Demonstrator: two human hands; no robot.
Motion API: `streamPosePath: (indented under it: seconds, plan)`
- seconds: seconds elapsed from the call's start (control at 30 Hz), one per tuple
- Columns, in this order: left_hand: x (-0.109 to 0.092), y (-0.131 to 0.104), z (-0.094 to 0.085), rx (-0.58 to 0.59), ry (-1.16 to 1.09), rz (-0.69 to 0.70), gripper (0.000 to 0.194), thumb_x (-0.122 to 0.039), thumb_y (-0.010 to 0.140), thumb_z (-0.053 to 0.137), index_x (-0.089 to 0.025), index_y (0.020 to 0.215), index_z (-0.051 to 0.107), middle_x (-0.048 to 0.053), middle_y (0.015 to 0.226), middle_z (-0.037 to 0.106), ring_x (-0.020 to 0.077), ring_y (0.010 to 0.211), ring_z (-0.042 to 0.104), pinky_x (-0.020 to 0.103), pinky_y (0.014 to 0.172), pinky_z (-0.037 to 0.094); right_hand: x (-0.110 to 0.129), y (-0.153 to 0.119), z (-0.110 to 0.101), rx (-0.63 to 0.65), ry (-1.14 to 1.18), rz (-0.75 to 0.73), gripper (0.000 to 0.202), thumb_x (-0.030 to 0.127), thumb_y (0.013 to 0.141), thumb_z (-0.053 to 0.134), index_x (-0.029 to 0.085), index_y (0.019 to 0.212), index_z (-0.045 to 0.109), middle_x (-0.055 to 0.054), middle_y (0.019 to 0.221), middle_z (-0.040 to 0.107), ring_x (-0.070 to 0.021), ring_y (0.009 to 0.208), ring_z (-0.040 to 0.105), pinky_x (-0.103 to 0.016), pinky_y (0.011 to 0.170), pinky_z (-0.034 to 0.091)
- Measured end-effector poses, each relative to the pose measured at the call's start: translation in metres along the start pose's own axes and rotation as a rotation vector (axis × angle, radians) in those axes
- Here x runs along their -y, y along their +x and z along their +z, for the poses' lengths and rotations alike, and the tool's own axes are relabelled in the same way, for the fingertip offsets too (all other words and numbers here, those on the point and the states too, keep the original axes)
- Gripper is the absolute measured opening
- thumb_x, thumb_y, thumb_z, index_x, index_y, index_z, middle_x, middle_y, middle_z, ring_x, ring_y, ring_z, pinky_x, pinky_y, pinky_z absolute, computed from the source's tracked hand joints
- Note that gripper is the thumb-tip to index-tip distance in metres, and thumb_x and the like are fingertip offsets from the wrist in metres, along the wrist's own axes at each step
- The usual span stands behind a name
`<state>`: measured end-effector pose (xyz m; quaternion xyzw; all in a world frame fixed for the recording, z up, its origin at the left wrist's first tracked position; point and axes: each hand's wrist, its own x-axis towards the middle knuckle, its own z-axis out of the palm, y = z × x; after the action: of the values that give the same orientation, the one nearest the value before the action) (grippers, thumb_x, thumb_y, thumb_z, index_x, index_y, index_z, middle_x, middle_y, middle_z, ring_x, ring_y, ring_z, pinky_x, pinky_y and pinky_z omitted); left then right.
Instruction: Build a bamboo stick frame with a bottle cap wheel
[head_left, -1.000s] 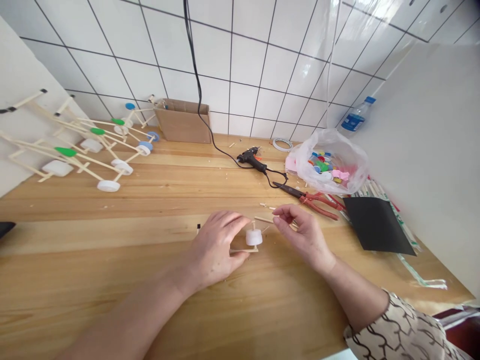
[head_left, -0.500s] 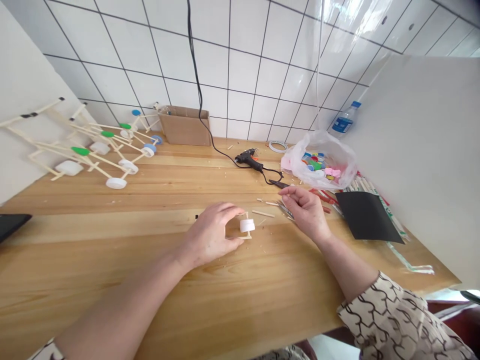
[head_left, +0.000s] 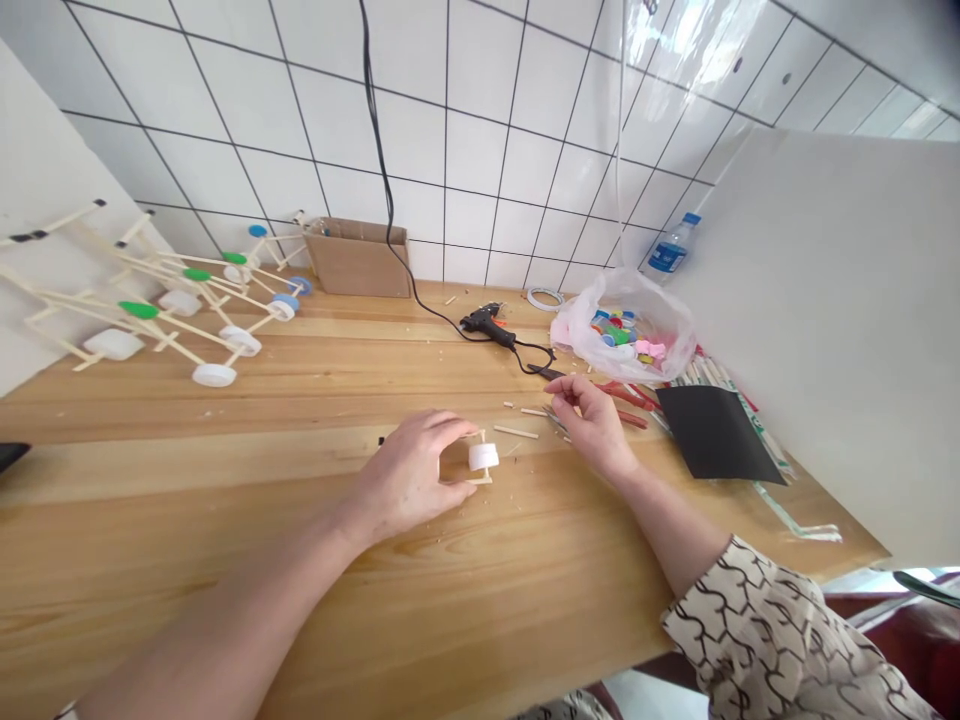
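My left hand (head_left: 405, 475) is closed around a small piece made of thin wooden sticks with a white bottle-cap wheel (head_left: 484, 457) between them. Thumb and fingers press on its two side sticks, just above the table. To the right, my right hand (head_left: 596, 425) hovers with its thumb and fingertips drawn together; whatever they hold, if anything, is too small to make out. Beneath its fingers lies a metal tool (head_left: 556, 418), partly covered by the hand. A loose wooden stick (head_left: 516, 432) rests between both hands.
A black glue gun (head_left: 487, 325) with its cord lies behind the hands. Further right are a plastic bag (head_left: 675, 335) of bottle caps, red-handled tools (head_left: 630, 393) and a black sheet (head_left: 720, 432). Stick models with cap wheels (head_left: 214, 375) stand left, near a cardboard box (head_left: 360, 262).
The whole view has shifted slightly, so everything appears a little further left. Both hands keep nearly the same pose, the left still holding the stick piece with the wheel.
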<state>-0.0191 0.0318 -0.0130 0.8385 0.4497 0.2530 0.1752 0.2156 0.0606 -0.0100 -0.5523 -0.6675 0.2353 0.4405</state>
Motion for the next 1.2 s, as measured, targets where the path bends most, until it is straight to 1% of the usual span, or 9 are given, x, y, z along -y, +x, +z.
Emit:
streamPosePath:
  seconds: [0.1, 0.23, 0.37, 0.43, 0.5, 0.7, 0.9, 1.03, 1.2]
  plan:
    - [0.0, 0.0, 0.001, 0.025, -0.016, -0.01, 0.039, -0.022, 0.067, 0.067, -0.018, 0.105, 0.062, 0.009, 0.11, 0.065, 0.0269, 0.102, 0.06, 0.042, 0.089, 0.049, 0.004, -0.001, 0.002, 0.007, 0.0, -0.018, 0.011, 0.021, 0.074, 0.055, 0.016, 0.082, 0.06, -0.001, 0.069, 0.056, -0.0142, 0.065, 0.052, -0.027, 0.063, 0.042]
    - [-0.001, -0.001, 0.0, 0.055, -0.048, -0.028, 0.04, -0.023, 0.066, 0.067, -0.018, 0.105, 0.062, 0.009, 0.111, 0.064, 0.0269, 0.105, 0.058, 0.04, 0.092, 0.047, 0.006, -0.003, 0.002, 0.037, 0.014, -0.023, 0.009, 0.025, 0.074, 0.057, 0.017, 0.077, 0.059, 0.0, 0.065, 0.058, -0.013, 0.059, 0.05, -0.025, 0.056, 0.04]
    - [-0.002, -0.001, -0.001, 0.063, -0.08, -0.055, 0.04, -0.022, 0.065, 0.067, -0.019, 0.104, 0.062, 0.007, 0.108, 0.064, 0.0256, 0.102, 0.059, 0.039, 0.09, 0.047, 0.001, -0.006, 0.003, 0.062, 0.025, 0.0, 0.017, 0.032, 0.079, 0.054, 0.016, 0.079, 0.058, 0.005, 0.052, 0.045, -0.0091, 0.046, 0.035, -0.022, 0.044, 0.028]
    - [-0.002, 0.0, -0.001, 0.075, -0.092, -0.068, 0.038, -0.022, 0.065, 0.067, -0.019, 0.103, 0.062, 0.007, 0.107, 0.064, 0.025, 0.102, 0.059, 0.038, 0.089, 0.047, 0.0, -0.008, 0.004, 0.074, 0.023, 0.011, 0.02, 0.035, 0.08, 0.053, 0.015, 0.079, 0.058, 0.007, 0.049, 0.039, -0.008, 0.044, 0.029, -0.021, 0.042, 0.023]
    - [-0.002, 0.0, -0.002, 0.086, -0.099, -0.079, 0.038, -0.022, 0.065, 0.067, -0.019, 0.103, 0.062, 0.007, 0.108, 0.064, 0.0248, 0.102, 0.059, 0.038, 0.089, 0.047, 0.001, -0.009, 0.004, 0.08, 0.018, 0.015, 0.022, 0.036, 0.08, 0.054, 0.015, 0.077, 0.058, 0.007, 0.049, 0.038, -0.0076, 0.044, 0.028, -0.021, 0.043, 0.021]
    - [-0.004, 0.0, -0.005, 0.092, -0.106, -0.092, 0.037, -0.022, 0.064, 0.067, -0.019, 0.101, 0.063, 0.006, 0.107, 0.064, 0.0253, 0.101, 0.059, 0.039, 0.088, 0.047, 0.007, -0.011, 0.005, 0.072, -0.005, 0.011, 0.022, 0.036, 0.079, 0.054, 0.016, 0.07, 0.057, 0.006, 0.049, 0.036, -0.0079, 0.045, 0.029, -0.022, 0.043, 0.022]
    - [-0.003, 0.0, -0.004, 0.09, -0.115, -0.1, 0.038, -0.022, 0.064, 0.067, -0.019, 0.101, 0.062, 0.006, 0.106, 0.065, 0.0252, 0.1, 0.06, 0.038, 0.087, 0.047, 0.007, -0.013, 0.006, 0.031, -0.023, -0.009, 0.017, 0.03, 0.081, 0.048, 0.016, 0.078, 0.056, 0.003, 0.057, 0.047, -0.0105, 0.05, 0.038, -0.022, 0.046, 0.03]
    - [-0.004, 0.0, -0.004, 0.102, -0.121, -0.106, 0.036, -0.022, 0.064, 0.066, -0.019, 0.1, 0.062, 0.005, 0.105, 0.064, 0.0248, 0.099, 0.06, 0.037, 0.085, 0.048, 0.004, -0.013, 0.008, 0.033, -0.049, -0.029, 0.013, 0.022, 0.077, 0.049, 0.016, 0.081, 0.06, -0.003, 0.071, 0.058, -0.0142, 0.062, 0.051, -0.026, 0.057, 0.041]
    - [-0.006, 0.0, -0.004, 0.11, -0.13, -0.118, 0.038, -0.022, 0.064, 0.067, -0.019, 0.102, 0.062, 0.005, 0.107, 0.064, 0.0246, 0.101, 0.059, 0.038, 0.087, 0.047, 0.003, -0.013, 0.01, 0.072, -0.078, -0.044, 0.013, 0.016, 0.072, 0.051, 0.017, 0.08, 0.06, -0.002, 0.071, 0.059, -0.0152, 0.064, 0.053, -0.027, 0.059, 0.043]
